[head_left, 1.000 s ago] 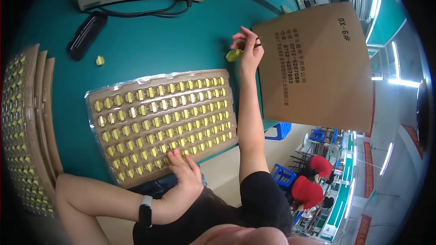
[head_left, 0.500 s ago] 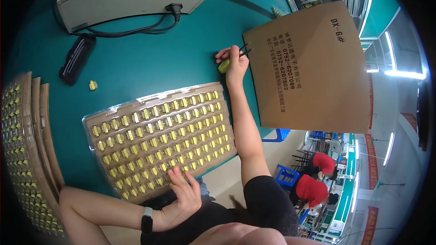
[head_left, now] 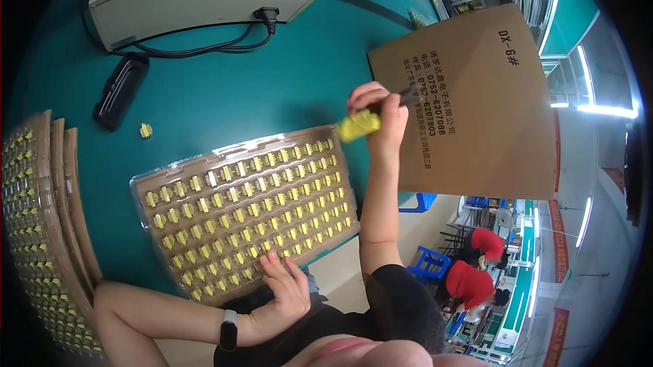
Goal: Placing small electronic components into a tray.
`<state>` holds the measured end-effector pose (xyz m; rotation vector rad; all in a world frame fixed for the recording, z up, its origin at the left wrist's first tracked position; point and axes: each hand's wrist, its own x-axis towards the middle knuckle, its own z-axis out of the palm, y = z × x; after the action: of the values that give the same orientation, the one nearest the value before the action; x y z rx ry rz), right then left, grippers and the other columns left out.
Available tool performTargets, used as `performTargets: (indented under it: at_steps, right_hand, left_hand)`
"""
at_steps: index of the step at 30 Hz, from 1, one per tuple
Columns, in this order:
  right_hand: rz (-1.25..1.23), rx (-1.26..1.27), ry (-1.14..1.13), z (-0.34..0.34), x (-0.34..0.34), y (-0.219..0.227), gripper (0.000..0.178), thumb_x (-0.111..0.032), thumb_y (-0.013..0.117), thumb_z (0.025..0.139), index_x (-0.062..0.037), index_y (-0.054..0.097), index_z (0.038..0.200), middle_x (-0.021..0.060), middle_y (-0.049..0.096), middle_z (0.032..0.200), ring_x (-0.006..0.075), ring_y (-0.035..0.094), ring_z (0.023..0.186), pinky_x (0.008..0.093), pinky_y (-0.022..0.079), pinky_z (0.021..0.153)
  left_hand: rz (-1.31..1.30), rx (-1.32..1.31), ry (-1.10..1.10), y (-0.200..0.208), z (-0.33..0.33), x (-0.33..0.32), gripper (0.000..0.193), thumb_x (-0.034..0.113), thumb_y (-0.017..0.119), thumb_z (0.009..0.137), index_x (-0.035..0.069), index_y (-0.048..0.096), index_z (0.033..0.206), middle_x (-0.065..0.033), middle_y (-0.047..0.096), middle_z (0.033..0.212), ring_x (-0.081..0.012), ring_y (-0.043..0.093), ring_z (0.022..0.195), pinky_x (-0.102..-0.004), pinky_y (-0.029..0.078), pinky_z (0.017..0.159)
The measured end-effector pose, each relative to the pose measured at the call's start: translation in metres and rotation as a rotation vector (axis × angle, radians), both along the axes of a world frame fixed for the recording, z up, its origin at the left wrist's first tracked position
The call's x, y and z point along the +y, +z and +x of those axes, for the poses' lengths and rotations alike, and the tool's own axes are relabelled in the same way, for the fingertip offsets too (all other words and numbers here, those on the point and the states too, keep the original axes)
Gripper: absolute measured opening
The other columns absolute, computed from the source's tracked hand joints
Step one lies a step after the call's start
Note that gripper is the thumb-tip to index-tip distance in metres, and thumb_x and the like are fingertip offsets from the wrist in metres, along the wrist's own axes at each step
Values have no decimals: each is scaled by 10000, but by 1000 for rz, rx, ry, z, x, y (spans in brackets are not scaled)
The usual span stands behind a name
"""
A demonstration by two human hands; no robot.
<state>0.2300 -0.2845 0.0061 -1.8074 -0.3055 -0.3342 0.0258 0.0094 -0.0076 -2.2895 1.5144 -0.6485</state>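
Observation:
Dark tweezers [head_left: 408, 95] are gripped in my right hand [head_left: 386, 117], raised beside the carton with their tips toward its printed face. A yellow piece [head_left: 358, 125] sticks out at the hand's other side; blur hides whether it belongs to the tweezers. My left hand [head_left: 284, 289] is open, with its fingertips at the near edge of a clear plastic tray [head_left: 146, 180]. Rows of small yellow-taped components [head_left: 264, 202] fill that tray, which lies slightly tilted on the green table. A single loose component [head_left: 145, 130] sits beyond its far left corner.
A large cardboard carton [head_left: 469, 149] stands at the right. More filled trays [head_left: 41, 231] are stacked at the left edge. A black case [head_left: 120, 91] and a beige machine [head_left: 204, 10] with a power cable [head_left: 224, 45] occupy the far side. People in red [head_left: 471, 283] work in the background.
My right hand has moved right and nearer to me with the tweezers and the yellow piece, now overlapping the carton. My left hand stays at the tray's near edge. The view has shifted slightly.

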Motion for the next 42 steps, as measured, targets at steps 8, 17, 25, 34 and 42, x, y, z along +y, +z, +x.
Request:
performTargets:
  at_steps: [8, 17, 25, 34, 42]
  right_hand:
    - [315, 98, 235, 1, 6, -6, 468, -278, 595, 1148, 19, 643, 790, 115, 708, 858, 212, 632, 729, 374, 516, 670]
    - [-10, 110, -171, 21, -2, -50, 451, -315, 505, 1194, 7, 658, 918, 99, 727, 905, 184, 697, 782, 311, 540, 721]
    - [-328, 25, -211, 27, 4, -67, 365, -228, 527, 1174, 8, 665, 932, 94, 755, 873, 161, 698, 776, 301, 544, 717]
    - [-328, 27, -192, 30, 6, -66, 272, -147, 598, 1125, 49, 641, 941, 122, 736, 846, 181, 706, 752, 319, 565, 704]
    - [-386, 107, -179, 30, 7, -62, 333, -238, 578, 1154, 38, 718, 1031, 85, 732, 848, 143, 681, 776, 295, 545, 738]
  left_hand:
    - [-5, 40, 0, 0, 2, 1, 235, 134, 592, 951, 6, 774, 1026, -308, 807, 978, -380, 832, 850, -376, 583, 677]
    - [-1, -31, 20, -3, -3, 1, 275, 121, 553, 967, -5, 783, 1046, -361, 786, 1032, -409, 826, 897, -392, 586, 730]
    - [17, -26, 6, -2, -2, 2, 273, 130, 558, 972, -4, 783, 1049, -367, 784, 1030, -414, 826, 902, -390, 585, 724]
    - [7, -6, -14, 1, 3, 1, 245, 121, 577, 974, -4, 774, 1047, -321, 803, 989, -370, 833, 856, -380, 591, 702]
    - [-3, 1, -2, -2, 1, 2, 258, 114, 558, 978, -8, 776, 1044, -335, 797, 1005, -385, 831, 875, -380, 587, 718]
